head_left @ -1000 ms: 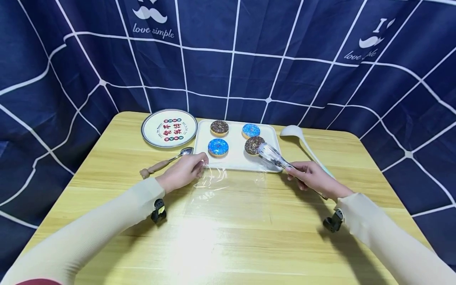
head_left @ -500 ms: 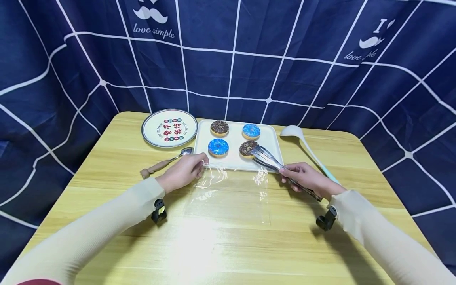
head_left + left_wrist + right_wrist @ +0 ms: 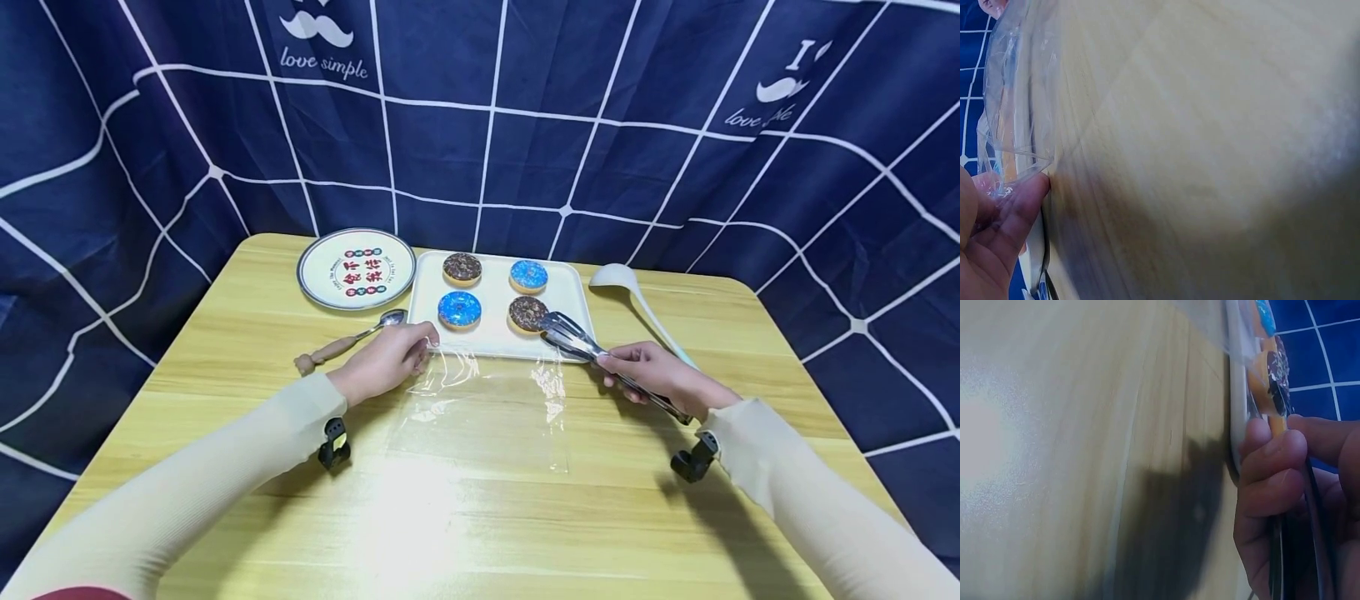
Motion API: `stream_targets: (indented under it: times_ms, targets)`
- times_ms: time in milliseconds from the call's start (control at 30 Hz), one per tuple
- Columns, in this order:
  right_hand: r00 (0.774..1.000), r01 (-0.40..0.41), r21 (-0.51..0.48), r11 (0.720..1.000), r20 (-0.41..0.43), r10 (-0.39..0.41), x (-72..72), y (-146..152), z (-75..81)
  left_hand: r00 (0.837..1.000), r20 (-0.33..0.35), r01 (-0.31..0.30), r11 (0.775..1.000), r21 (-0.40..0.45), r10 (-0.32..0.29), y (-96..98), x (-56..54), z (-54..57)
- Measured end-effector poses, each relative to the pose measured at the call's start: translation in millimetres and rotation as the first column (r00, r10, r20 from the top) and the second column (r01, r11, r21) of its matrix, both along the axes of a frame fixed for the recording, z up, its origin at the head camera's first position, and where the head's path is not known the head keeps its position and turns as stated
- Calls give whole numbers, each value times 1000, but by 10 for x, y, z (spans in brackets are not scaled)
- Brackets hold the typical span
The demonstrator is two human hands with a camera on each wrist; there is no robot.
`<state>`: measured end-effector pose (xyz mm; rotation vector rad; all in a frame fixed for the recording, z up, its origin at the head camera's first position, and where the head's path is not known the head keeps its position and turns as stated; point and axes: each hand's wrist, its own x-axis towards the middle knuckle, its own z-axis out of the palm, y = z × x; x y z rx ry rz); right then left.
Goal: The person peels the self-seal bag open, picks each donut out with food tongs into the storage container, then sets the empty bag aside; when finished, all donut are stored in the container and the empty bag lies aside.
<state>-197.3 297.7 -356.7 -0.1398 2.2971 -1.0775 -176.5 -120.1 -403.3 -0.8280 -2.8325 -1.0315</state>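
Observation:
My left hand (image 3: 386, 357) pinches the corner of a clear plastic bag (image 3: 480, 408) between thumb and fingers, by the near left corner of the white tray (image 3: 491, 333). The bag spreads flat over the table in front of the tray. In my right hand (image 3: 656, 375) are metal tongs (image 3: 570, 335), gripped along their arms. Their tips stand at the right edge of a chocolate donut (image 3: 527, 314) at the tray's front right; whether they touch it I cannot tell. Also on the tray sit a blue donut (image 3: 459, 309), a lighter blue donut (image 3: 528, 276) and another chocolate donut (image 3: 462, 269).
A round plate (image 3: 356, 271) with printed lettering stands left of the tray. A spoon (image 3: 352, 340) with a brown handle lies beside my left hand. To the right rests a white ladle (image 3: 637, 302). A blue checked curtain (image 3: 442, 150) hangs behind the table.
The front right chocolate donut has come down and slightly left onto the tray. The tongs in my right hand have drawn back right from over it. My left hand stays put.

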Motion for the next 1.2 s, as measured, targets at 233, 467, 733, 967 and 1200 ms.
stream_targets:
  times_ms: [233,467,733,967,1200]
  targets:
    - [1000,10,10,1000,-21,-10,18,2,13,1000,0,1,1000,3,-1,17,-8,16]
    - [998,42,-7,999,-50,-42,42,28,41,1000,13,10,1000,20,-11,14,-14,20]
    - [979,88,-44,995,-180,-94,92,165,49,997,-77,4,999,-39,-7,-26,-1,57]
    - [906,130,180,975,-421,-43,159,355,46,992,-129,-33,993,-117,17,-54,81,155]
    - [839,135,410,902,-532,116,219,477,14,956,-265,63,970,-237,-126,-66,178,334]
